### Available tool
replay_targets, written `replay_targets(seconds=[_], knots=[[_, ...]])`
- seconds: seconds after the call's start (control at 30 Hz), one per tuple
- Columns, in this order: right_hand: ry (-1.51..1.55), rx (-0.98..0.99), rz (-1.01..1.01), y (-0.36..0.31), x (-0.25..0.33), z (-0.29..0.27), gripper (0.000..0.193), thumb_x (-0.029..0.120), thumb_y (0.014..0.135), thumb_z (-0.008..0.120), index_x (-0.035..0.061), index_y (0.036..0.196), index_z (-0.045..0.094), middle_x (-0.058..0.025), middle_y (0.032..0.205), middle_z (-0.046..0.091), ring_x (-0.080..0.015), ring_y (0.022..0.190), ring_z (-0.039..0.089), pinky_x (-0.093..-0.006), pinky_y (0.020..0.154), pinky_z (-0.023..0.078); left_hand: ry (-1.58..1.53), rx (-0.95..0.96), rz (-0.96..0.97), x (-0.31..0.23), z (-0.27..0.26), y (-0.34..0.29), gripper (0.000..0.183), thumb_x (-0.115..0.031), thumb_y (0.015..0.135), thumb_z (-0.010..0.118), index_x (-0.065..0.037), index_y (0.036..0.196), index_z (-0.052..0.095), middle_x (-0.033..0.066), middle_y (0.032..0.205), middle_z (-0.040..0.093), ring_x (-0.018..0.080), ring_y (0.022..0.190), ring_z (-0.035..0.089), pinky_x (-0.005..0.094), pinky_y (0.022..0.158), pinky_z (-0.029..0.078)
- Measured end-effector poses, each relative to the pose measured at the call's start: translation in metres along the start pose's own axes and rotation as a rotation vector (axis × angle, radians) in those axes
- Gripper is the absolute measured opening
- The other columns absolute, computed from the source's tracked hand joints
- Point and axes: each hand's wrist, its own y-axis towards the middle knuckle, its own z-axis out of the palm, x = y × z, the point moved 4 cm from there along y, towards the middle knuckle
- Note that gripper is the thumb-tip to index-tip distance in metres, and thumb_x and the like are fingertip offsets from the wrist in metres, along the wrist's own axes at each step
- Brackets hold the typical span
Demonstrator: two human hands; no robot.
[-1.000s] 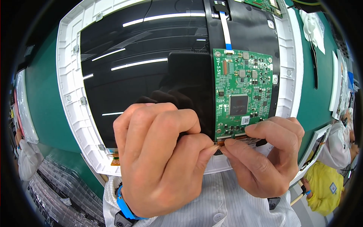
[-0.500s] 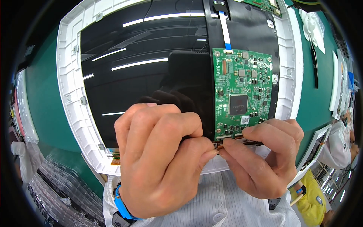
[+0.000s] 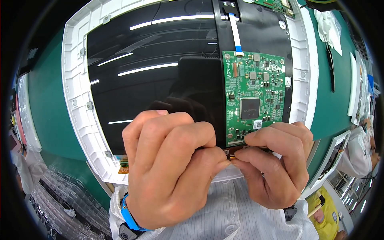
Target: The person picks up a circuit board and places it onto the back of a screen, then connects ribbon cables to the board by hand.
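A green circuit board (image 3: 250,114) lies on the black back of a panel (image 3: 160,88) set in a white plastic frame (image 3: 77,104). At the board's near edge my left hand (image 3: 172,168) is closed, thumb and forefinger pinched together; they hide most of what is between them. My right hand (image 3: 276,164) meets it there, thumb and forefinger pinching a thin brown-orange flat flex cable (image 3: 231,155). The right hand's other fingertips rest by a slim connector (image 3: 235,143) on the board. A white ribbon cable with blue ends (image 3: 235,32) plugs into the board's far edge.
The frame sits on a green bench top (image 3: 48,104). Clear plastic trays (image 3: 68,204) stand at the lower left. To the right are another framed panel (image 3: 335,154), white cloth with black tweezers (image 3: 330,66), and people in white and yellow clothing (image 3: 326,208).
My right hand has shifted slightly left and up the board, its fingertips closer to the left hand's. The frame and board have moved a little in view. My left hand stays nearly still.
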Motion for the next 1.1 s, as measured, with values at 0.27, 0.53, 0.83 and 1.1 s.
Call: replay_targets(seconds=[0.27,0.53,0.83,1.1], knots=[[-0.073,-0.056,-0.016,0.0003,0.0049,-0.0006,0.031,0.016,0.058,0.089,0.0056,0.085,0.078,-0.0069,0.095,0.069,-0.0231,0.082,0.060,-0.0368,0.067,0.039,-0.012,-0.037,-0.012,0.0015,-0.0004,0.0025,0.027,-0.024,0.065,0.088,-0.005,0.076,0.071,0.0071,0.092,0.059,0.0286,0.089,0.056,0.0482,0.082,0.045],[-0.118,-0.089,-0.039,-0.0013,0.0057,0.0026,0.034,0.014,0.056,0.090,0.0074,0.088,0.081,-0.0052,0.096,0.067,-0.0215,0.083,0.059,-0.0358,0.066,0.037,-0.010,-0.015,-0.052,0.0010,-0.0021,0.0053,0.026,-0.015,0.059,0.089,-0.005,0.076,0.072,0.0070,0.093,0.058,0.0292,0.090,0.056,0.0450,0.081,0.046],[-0.133,-0.089,-0.061,-0.0036,0.0048,0.0021,0.032,0.015,0.058,0.091,0.0085,0.087,0.081,-0.0050,0.097,0.067,-0.0210,0.082,0.059,-0.0358,0.065,0.035,-0.033,0.022,-0.107,0.0003,-0.0028,0.0067,0.028,-0.008,0.055,0.090,-0.006,0.076,0.071,0.0074,0.094,0.058,0.0296,0.092,0.056,0.0443,0.081,0.045],[-0.159,-0.111,0.060,-0.0052,0.0059,-0.0046,0.032,0.015,0.061,0.095,0.0087,0.087,0.079,-0.0061,0.098,0.067,-0.0227,0.084,0.059,-0.0365,0.069,0.039,-0.037,0.040,-0.108,0.0011,-0.0034,0.0078,0.028,-0.006,0.055,0.090,-0.006,0.076,0.071,0.0075,0.095,0.058,0.0297,0.092,0.055,0.0445,0.080,0.045]])
